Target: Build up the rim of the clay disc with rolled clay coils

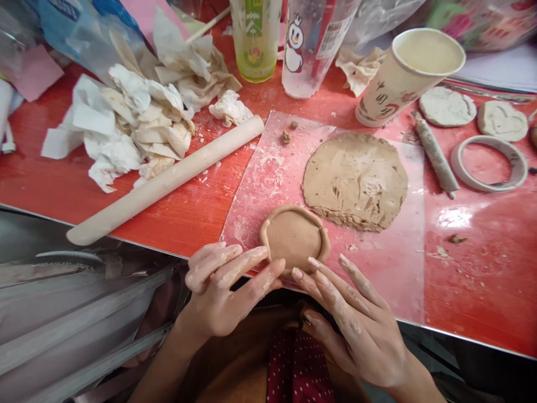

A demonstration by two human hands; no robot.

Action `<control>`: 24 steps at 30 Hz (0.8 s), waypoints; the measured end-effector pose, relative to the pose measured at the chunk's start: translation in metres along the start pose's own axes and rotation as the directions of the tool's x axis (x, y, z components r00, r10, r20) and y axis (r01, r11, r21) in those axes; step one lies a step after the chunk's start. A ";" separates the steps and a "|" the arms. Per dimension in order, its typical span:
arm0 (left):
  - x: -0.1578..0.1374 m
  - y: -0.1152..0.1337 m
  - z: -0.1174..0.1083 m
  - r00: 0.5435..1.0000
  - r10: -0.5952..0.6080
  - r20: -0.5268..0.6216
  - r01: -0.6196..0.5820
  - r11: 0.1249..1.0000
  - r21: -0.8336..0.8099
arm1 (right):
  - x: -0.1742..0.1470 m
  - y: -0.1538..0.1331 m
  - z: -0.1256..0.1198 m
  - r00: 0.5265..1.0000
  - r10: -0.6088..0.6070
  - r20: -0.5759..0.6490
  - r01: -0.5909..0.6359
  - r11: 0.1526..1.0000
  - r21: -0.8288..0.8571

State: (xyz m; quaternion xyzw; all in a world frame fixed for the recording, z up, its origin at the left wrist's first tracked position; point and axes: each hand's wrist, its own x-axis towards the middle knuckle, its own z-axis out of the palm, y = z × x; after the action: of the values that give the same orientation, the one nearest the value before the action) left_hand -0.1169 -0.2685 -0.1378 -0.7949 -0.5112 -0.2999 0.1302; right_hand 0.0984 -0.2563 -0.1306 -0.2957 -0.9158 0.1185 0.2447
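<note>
A small brown clay disc (294,239) with a raised coil rim lies at the front edge of a clear plastic sheet (260,184). The rim shows a few seams, and its near side is partly hidden by my fingers. At its lower left is my left hand (229,288), index finger and thumb stretched apart, the index tip at the rim. My right hand (352,313) is spread at its lower right, fingertips close to the rim; whether they touch it I cannot tell. Clay residue coats both hands. Behind the disc lies a larger rolled clay slab (356,179) with a rough near edge.
A rolling pin (168,182) slants across the left, beside crumpled tissues (142,123). Behind stand a paper cup (403,78) and two plastic cups (308,50). At right are a tape ring (459,162), a clay-smeared stick (436,154) and two pale clay pieces (447,106).
</note>
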 end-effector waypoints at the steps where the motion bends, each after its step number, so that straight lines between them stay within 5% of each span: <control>1: 0.001 0.002 0.001 1.000 0.002 0.003 -0.002 1.000 -0.012 | 0.000 0.000 -0.001 1.000 0.012 -0.009 -0.012 1.000 0.012; 8: 0.016 0.005 -0.007 0.997 0.067 0.031 -0.064 0.995 -0.074 | 0.003 0.007 -0.014 0.988 0.154 -0.005 -0.154 0.988 0.009; 17: 0.081 0.032 -0.026 0.988 0.151 -0.010 -0.151 0.980 -0.132 | 0.022 0.017 -0.044 0.961 0.225 -0.162 -0.231 0.973 -0.022; 20: 0.088 0.044 -0.017 0.992 0.121 -0.022 -0.123 0.972 -0.198 | 0.006 0.026 -0.064 0.965 0.182 -0.190 -0.205 0.973 -0.108; 24: 0.078 0.055 0.006 0.972 0.213 0.097 -0.189 0.959 -0.212 | -0.024 0.039 -0.075 0.988 0.149 -0.041 -0.155 0.943 -0.296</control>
State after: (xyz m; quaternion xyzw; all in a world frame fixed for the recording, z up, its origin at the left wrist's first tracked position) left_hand -0.0424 -0.2325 -0.0891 -0.8683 -0.4014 -0.2875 0.0483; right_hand 0.1725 -0.2341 -0.0899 -0.3999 -0.8954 -0.0054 0.1958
